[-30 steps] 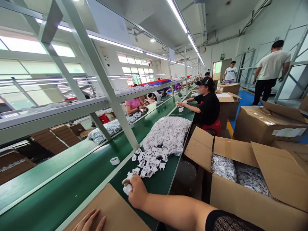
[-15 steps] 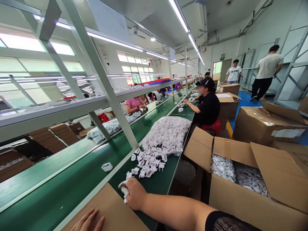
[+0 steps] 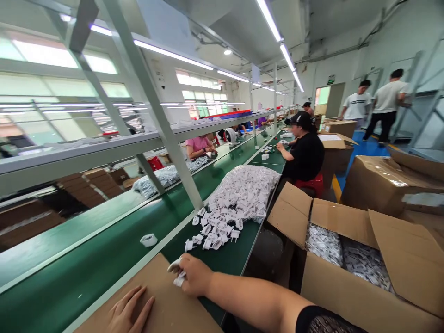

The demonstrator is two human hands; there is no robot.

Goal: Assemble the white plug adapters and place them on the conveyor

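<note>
My right hand (image 3: 192, 275) is closed around a small white plug part (image 3: 177, 273) at the edge of a flat cardboard sheet (image 3: 163, 300). My left hand (image 3: 131, 311) lies flat and open on that cardboard. Just beyond my right hand a pile of loose white plug parts (image 3: 215, 229) is spread on the green bench, spilling from a clear bag full of them (image 3: 248, 190). One single white part (image 3: 149, 239) sits alone on the green conveyor belt (image 3: 86, 273) to the left.
An open carton (image 3: 347, 277) holding bagged white parts stands at my right, with more cartons (image 3: 378, 182) behind. A person in black (image 3: 305, 152) sits further along the bench, another in pink (image 3: 198, 146) across the belt. Two people (image 3: 373, 104) walk at the far right. A slanted metal post (image 3: 166, 134) crosses above the belt.
My right hand with the white part has drawn back toward the cardboard. The lone part on the belt has travelled left. The view has shifted slightly; the walkers at the back have moved away.
</note>
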